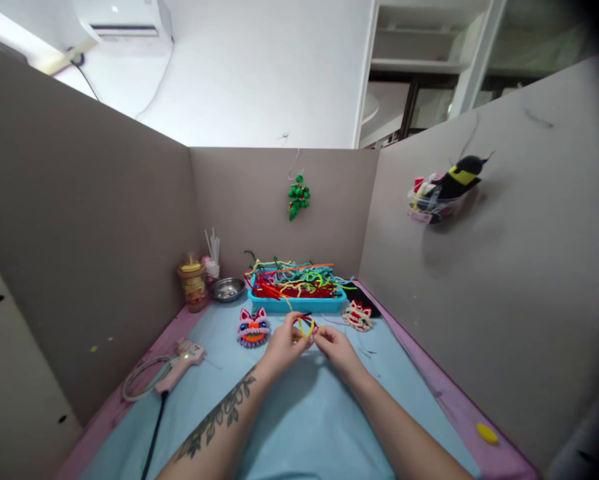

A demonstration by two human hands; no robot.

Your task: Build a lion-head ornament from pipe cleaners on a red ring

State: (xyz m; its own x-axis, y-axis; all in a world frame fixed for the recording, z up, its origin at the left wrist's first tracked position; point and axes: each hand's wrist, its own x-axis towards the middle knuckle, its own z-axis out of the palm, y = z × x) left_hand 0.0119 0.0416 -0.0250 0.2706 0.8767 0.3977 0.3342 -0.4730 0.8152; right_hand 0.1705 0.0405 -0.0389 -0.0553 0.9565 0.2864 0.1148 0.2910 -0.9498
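Above the blue mat, a small piece of bent pipe cleaners [305,327] is held between my two hands; yellow loops show, with dark and red strands behind them. My left hand [285,341] pinches it from the left. From the right, the fingertips of my right hand [335,345] close on its edge. My fingers cover part of the piece. A purple lion-head figure [253,329] with orange and blue parts lies left of my left hand. Beyond my right hand is a cream and red lion-head figure [358,316].
A blue basket [299,305] full of colourful pipe cleaners stands behind my hands. At left lie a pink glue gun [180,368] with its cable, a metal bowl [227,289] and a jar [194,287]. Grey partitions [279,233] enclose the table. A yellow disc [487,433] sits at right.
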